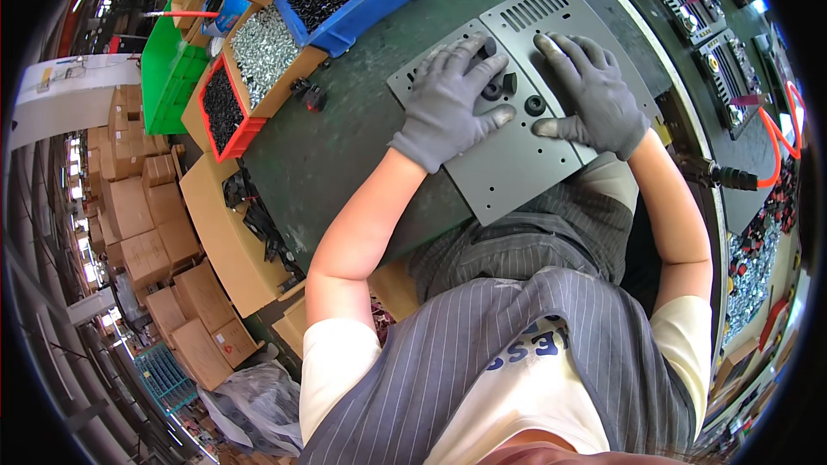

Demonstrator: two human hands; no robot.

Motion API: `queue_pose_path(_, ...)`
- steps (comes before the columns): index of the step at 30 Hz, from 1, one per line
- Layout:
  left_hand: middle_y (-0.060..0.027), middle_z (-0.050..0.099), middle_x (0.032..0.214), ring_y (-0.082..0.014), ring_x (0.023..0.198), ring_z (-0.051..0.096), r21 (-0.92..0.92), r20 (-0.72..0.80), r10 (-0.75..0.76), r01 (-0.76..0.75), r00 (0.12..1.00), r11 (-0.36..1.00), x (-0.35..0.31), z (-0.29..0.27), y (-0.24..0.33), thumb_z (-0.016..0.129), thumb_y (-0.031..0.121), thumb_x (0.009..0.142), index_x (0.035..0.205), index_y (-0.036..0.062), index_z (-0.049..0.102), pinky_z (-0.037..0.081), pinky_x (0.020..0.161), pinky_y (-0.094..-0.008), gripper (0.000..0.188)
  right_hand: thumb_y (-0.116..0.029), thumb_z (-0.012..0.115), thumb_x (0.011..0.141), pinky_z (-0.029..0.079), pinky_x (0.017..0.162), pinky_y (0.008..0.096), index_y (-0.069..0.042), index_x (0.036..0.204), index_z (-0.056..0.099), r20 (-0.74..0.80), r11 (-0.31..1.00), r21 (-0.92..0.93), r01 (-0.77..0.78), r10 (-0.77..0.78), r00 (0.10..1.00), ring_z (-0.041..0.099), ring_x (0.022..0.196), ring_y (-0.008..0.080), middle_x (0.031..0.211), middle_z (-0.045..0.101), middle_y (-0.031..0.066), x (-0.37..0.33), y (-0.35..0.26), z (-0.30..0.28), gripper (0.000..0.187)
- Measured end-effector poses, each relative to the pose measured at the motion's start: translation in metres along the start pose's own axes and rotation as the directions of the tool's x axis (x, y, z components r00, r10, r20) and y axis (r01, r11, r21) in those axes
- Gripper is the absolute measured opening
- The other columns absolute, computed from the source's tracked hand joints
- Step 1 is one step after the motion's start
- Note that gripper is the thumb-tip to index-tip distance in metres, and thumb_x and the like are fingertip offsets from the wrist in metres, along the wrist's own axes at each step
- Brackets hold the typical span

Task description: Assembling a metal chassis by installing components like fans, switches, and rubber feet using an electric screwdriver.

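Grey sheet metal with slots and holes (504, 181) lies on the dark green worktop (362, 77), close to my body. A pale line runs across it; I cannot tell whether it is one bent panel or two. My left hand (450, 105), in a grey glove, rests on its left part with fingers stretched out. Small black parts (510, 83) sit beside that hand's index finger and thumb, partly hidden by it. A round black part with a centre hole (534, 105) stands on the panel between both hands. My gloved right hand (594, 90) lies spread on the right part.
Beyond the panel, a blue bin (379, 13) holds black screws. Left of it are a cardboard box of silvery fasteners (263, 52) and a red bin (226, 112). A small black part (307, 95) lies nearby. At right are metal units (728, 77) and an orange coiled hose (774, 151).
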State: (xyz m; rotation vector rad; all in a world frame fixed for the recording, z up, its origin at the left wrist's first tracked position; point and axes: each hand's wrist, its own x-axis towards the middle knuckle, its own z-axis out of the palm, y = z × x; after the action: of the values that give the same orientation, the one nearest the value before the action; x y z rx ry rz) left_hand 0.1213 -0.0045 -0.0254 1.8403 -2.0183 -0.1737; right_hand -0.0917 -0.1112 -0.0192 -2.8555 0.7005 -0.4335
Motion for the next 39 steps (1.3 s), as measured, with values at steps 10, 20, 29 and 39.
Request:
queue_pose_path(10,-0.0114,0.043,0.135,-0.0377,0.131,0.026,0.179,-0.078,0.051,-0.036,0.996,0.983,-0.014,-0.010,0.008,0.069,0.050,0.069,0.121,0.0185,0.058,0.021,0.105,-0.0514,0.062,-0.027,0.061,0.080,0.043,0.087,0.0417,-0.008,0.107,0.062,-0.143,0.980,0.192,-0.056,0.084,0.986,0.054,0.100,0.0318,0.105,0.060,0.0121,-0.018,0.009,-0.003,0.033)
queue_pose_path(20,-0.0119,0.040,0.137,-0.0393,0.131,0.023,0.181,0.029,0.156,-0.159,0.987,0.971,-0.002,0.004,0.024,0.056,0.062,0.075,0.125,0.0234,0.055,0.016,0.108,-0.0528,0.064,-0.019,0.059,0.081,0.045,0.083,0.0396,-0.009,0.100,0.065,-0.259,0.941,0.338,-0.008,0.101,0.961,0.056,0.098,0.0301,0.101,0.062,0.0101,0.005,-0.013,-0.009,0.022)
queue_pose_path(29,-0.0102,0.060,0.111,-0.0324,0.115,0.046,0.118,-0.267,-0.048,0.082,0.963,0.990,-0.009,-0.026,-0.023,0.068,0.035,0.076,0.108,0.0159,0.065,0.036,0.099,-0.0424,0.038,-0.031,0.062,0.078,0.042,0.081,0.0391,-0.012,0.098,0.066,0.016,0.963,0.270,-0.006,0.001,1.000,0.056,0.095,0.0274,0.093,0.062,0.0082,0.020,-0.010,-0.005,0.028)
queue_pose_path(39,0.0002,0.061,0.103,-0.0274,0.113,0.047,0.078,-0.218,-0.005,0.023,0.976,0.997,0.013,-0.011,-0.004,0.069,0.035,0.071,0.083,0.0192,0.070,0.035,0.095,-0.0436,0.020,-0.020,0.060,0.078,0.041,0.087,0.0396,-0.017,0.104,0.065,0.016,0.997,0.076,0.031,-0.033,0.999,0.052,0.103,0.0264,0.105,0.060,0.0054,0.050,-0.002,-0.008,0.027)
